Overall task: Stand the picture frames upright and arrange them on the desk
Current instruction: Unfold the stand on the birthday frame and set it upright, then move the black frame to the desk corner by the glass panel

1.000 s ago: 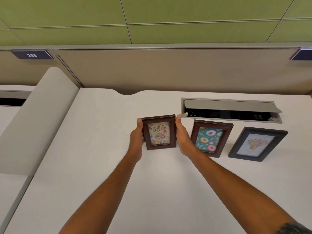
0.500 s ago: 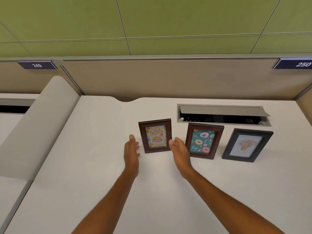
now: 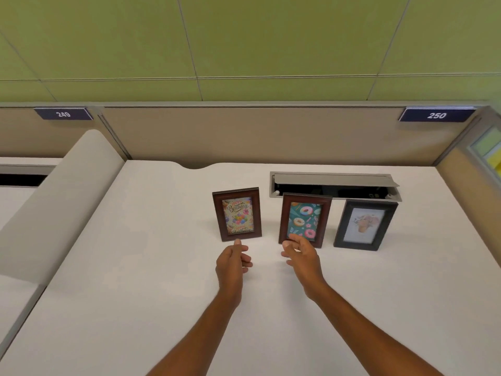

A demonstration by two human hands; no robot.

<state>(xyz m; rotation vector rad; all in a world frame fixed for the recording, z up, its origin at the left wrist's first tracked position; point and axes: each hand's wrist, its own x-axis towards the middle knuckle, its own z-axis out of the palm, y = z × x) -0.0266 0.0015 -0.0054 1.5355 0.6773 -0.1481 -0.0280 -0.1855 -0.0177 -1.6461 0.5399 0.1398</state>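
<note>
Three picture frames stand upright in a row on the white desk. The brown frame with a birthday card is on the left, the brown frame with a doughnut picture is in the middle, and the black frame with a flower picture is on the right. My left hand hovers just in front of the birthday frame with loosely curled fingers, holding nothing. My right hand hovers in front of the doughnut frame's lower edge, fingers relaxed and empty.
A grey cable tray with its lid raised is set into the desk behind the middle and right frames. A beige partition bounds the back, another panel the right side. A rounded divider lies at the left.
Both hands let go of the birthday frame and drew back toward me. The frame stays standing on its own. The other two frames have not moved.
</note>
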